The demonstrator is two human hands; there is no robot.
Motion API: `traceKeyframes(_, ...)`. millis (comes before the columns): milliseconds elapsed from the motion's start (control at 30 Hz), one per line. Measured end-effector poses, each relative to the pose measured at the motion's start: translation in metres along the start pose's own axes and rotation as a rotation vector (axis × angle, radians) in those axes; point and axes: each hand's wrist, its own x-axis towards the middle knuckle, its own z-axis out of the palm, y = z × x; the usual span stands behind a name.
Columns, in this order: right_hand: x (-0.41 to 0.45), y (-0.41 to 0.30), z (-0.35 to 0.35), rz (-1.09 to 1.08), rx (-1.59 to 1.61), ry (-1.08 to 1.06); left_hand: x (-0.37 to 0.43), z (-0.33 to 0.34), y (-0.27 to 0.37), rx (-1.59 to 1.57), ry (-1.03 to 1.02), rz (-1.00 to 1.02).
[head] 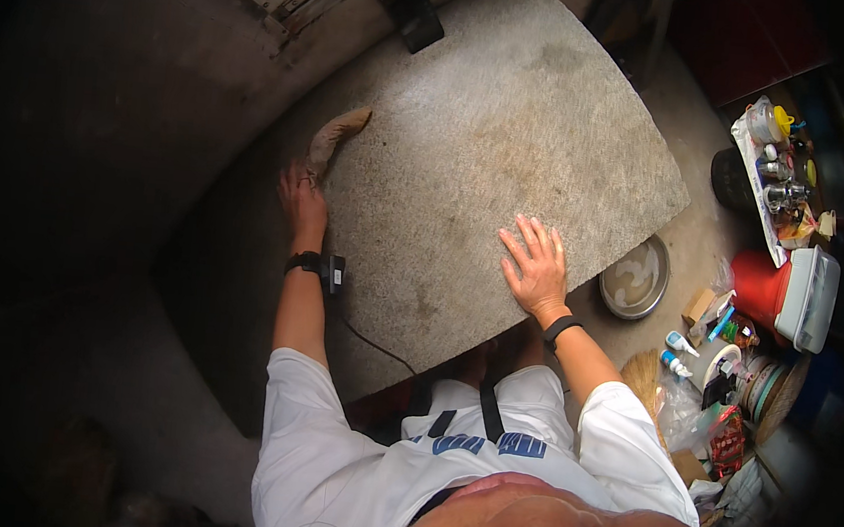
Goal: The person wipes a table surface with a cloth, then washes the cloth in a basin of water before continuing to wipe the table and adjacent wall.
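My left hand (302, 200) is at the left side of a grey speckled tabletop (460, 176). Its fingers reach the near end of a curved brown item (337, 136), whose kind I cannot make out. Shade and the hand itself hide whether the fingers close around it. My right hand (539, 274) rests palm down near the table's right front edge, fingers apart and holding nothing. Both wrists wear black bands. Beside the left wrist is a small black device (333, 274) with a white label, and a thin dark cable (381, 348) runs to the table's front edge.
At the far edge stands a black object (408, 10). A round metal basin (635, 278) is on the floor to the right. Beyond it are a red bucket (758, 289), a lidded plastic box (808, 299), a broom (642, 377), bottles (681, 343) and jars (769, 124).
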Motion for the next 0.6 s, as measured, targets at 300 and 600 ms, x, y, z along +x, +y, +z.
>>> traceKeyframes(300, 0.003, -0.005, -0.004, 0.0, 0.038, -0.035, 0.071, 0.011, 0.042, 0.012, 0.178, -0.177)
traceKeyframes(600, 0.006, -0.003, 0.0, -0.003, 0.029, -0.051, 0.101, -0.001, 0.044, -0.251, 0.136, -0.219)
